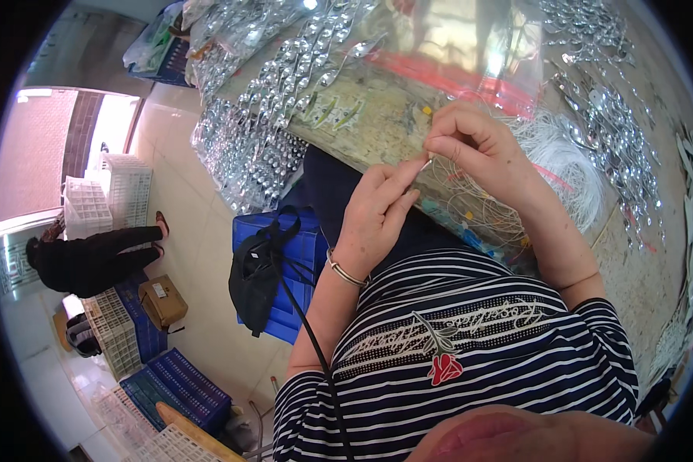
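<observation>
My left hand [379, 212] and my right hand [481, 158] meet over the near edge of the worktable [385, 146], both with fingers pinched closed. Between their fingertips shows a short bit of thin white string [430, 162]; its ends are hidden by the fingers. Loose pale strands lie on the table below my right hand. Beside my right wrist is a big bundle of white string [574, 165]. A clear plastic bag [470, 46] with a red band lies beyond the hands. Silver twisted ornaments [312, 58] are heaped to the left, and more silver strands [604, 123] spread at the right.
Bagged silver pieces [239, 162] hang over the table's left edge. A blue crate [300, 231] with a black bag [256, 269] on it stands at my left. Farther left are a person in black [92, 258], white crates [127, 189], a cardboard box [162, 302] and blue crates [181, 385].
</observation>
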Demonstrator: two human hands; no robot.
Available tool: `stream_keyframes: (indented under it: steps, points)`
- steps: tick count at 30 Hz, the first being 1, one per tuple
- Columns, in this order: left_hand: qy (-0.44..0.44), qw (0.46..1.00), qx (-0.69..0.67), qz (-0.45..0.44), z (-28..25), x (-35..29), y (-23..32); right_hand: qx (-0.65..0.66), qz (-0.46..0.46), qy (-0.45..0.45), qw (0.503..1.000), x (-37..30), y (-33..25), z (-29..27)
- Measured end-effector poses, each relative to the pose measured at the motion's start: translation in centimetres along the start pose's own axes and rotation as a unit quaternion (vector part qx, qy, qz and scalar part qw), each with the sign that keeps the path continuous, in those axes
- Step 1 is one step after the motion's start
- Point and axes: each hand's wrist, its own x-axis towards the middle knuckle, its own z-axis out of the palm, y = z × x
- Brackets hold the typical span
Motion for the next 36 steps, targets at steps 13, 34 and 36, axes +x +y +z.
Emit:
stream_keyframes:
  steps: [13, 34, 36]
  points:
    - [0.072, 0.969, -0.212, -0.106, 1.0, 1.1, 0.6, 0.022, -0.044, -0.034, 0.998, -0.4, 0.1, 0.7]
    - [0.289, 0.931, -0.182, -0.131, -3.4, 0.5, -0.3, -0.124, -0.052, 0.034, 0.990, 0.7, 1.0, -3.6]
    - [0.297, 0.926, -0.191, -0.132, -3.4, 0.4, -0.5, -0.148, -0.064, 0.061, 0.985, 1.1, 1.4, -5.0]
